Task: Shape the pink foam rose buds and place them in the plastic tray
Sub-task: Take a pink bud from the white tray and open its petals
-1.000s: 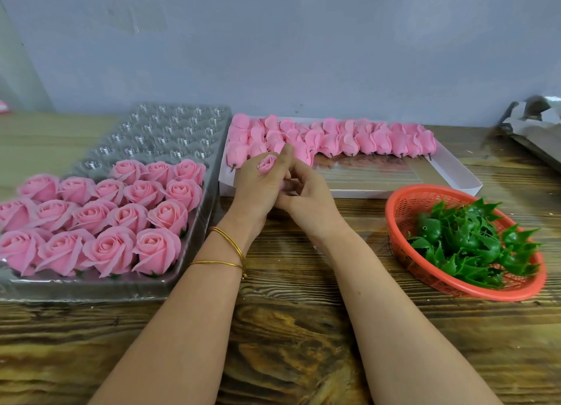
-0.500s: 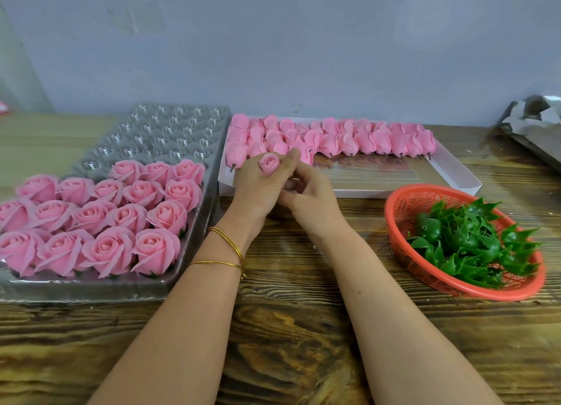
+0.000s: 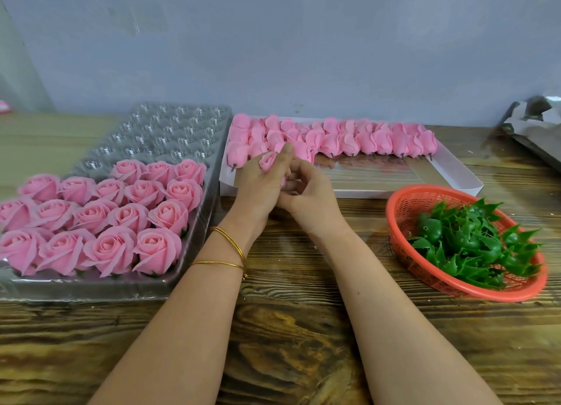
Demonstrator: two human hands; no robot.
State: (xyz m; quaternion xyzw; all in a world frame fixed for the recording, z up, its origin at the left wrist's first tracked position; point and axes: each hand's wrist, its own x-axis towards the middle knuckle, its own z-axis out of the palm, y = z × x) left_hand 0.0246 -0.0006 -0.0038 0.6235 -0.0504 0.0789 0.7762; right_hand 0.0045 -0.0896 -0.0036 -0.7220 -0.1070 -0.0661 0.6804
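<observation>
your left hand [image 3: 258, 189] grips a pink rose bud [image 3: 268, 161], base hidden; right hand [image 3: 308, 193] curled alongside, grip unclear. plastic tray [image 3: 170, 131] left, orange basket [image 3: 437, 189] right.

The light is soft and even, fairly bright, and I think it comes from above and a little in front. Shadows are weak: I see only a thin dark band under the near rim of the plastic tray [image 3: 91, 289] and beside the orange basket [image 3: 400, 210]. The clear cups of the tray give small white glints, and the glossy floor of the white box [image 3: 458, 169] mirrors pink. The centre is sharp. Toward the edges the wooden table [image 3: 288, 328] bends, and the basket's near rim is smeared.
</observation>
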